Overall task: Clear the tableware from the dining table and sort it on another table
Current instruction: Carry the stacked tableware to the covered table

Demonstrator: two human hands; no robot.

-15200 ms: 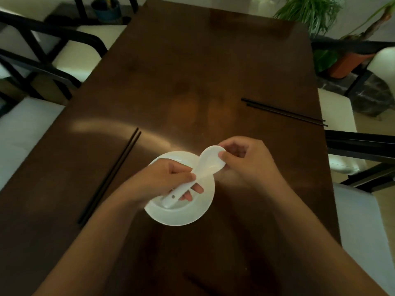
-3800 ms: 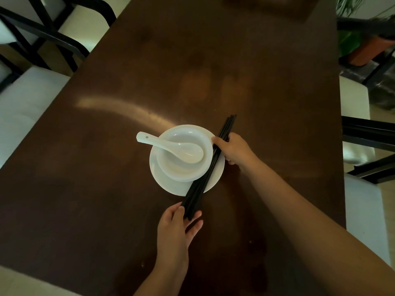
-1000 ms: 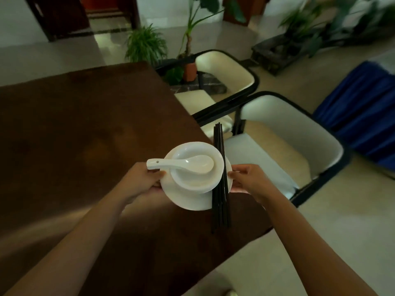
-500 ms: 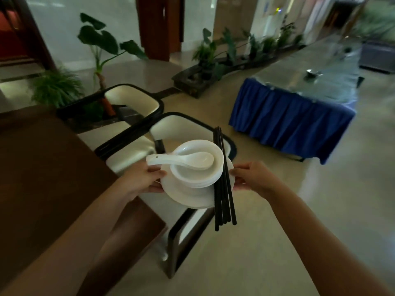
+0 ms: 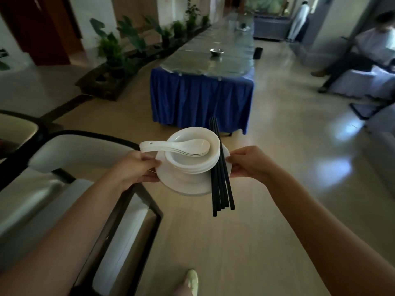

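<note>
- At the far left, a white-cushioned chair with a dark frame (image 5: 70,159) stands on the pale floor, its seat running down toward the lower edge of the view.
- The left hand (image 5: 136,167) grasps the left rim of the white plates (image 5: 188,184), thumb lying on top of the rim and the fingers tucked underneath.
- The plates are held up in the air over the floor, between the two hands, and look like a small stack, though the count is hard to read.
- On the plates sits a stack of white bowls (image 5: 198,161), nested one inside another.
- Several white spoons (image 5: 177,146) lie nested in the top bowl, their handles sticking out past the bowl's left rim, just above the left thumb.
- A bundle of black chopsticks (image 5: 221,174) lies across the right side of the plates, touching the bowls' right edge; both ends overhang the plates, the near ends well past the rim.
- Beyond the stack, a long table with a blue skirt (image 5: 201,99) stretches away, with a small metal bowl (image 5: 217,51) on its top.
- The right hand (image 5: 250,165) grips the plates' right rim, thumb on top, just beside the chopsticks.
- At the far right, a seated person (image 5: 363,50) is visible, blurred.
- Near the bottom edge, a pale shoe (image 5: 192,280) shows on the floor.
</note>
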